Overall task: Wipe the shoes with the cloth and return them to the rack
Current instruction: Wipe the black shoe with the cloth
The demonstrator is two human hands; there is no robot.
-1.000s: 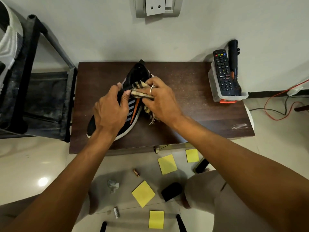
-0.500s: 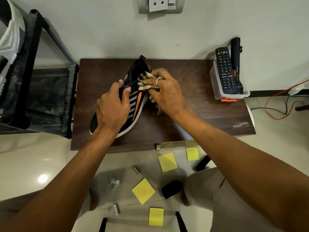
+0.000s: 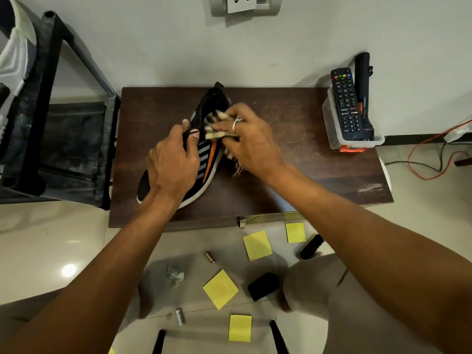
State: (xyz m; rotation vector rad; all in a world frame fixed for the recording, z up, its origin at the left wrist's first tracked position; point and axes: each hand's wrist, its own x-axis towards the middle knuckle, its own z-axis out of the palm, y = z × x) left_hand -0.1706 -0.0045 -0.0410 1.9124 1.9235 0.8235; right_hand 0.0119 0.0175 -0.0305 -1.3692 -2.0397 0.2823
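— So, from the left: what is there?
— The rack stands just beside the left edge of the table, with what looks like a white shoe on its upper tier. The black shoe is not back there yet. It lies slantwise on the table, toe toward the near left corner, heel toward the far edge.
— And the hands?
— The left hand clamps the black shoe across its middle, thumb and forefinger hooked at the opening, as it did a second ago. The right hand pinches the bunched cloth against the shoe's right side (a ring shows on one finger).
— What has changed?
— The cloth has crept a little up from the stripes toward the collar. That reads as wiping in mid-stroke, with the heel end probably next. The return to the rack looks a good way off.
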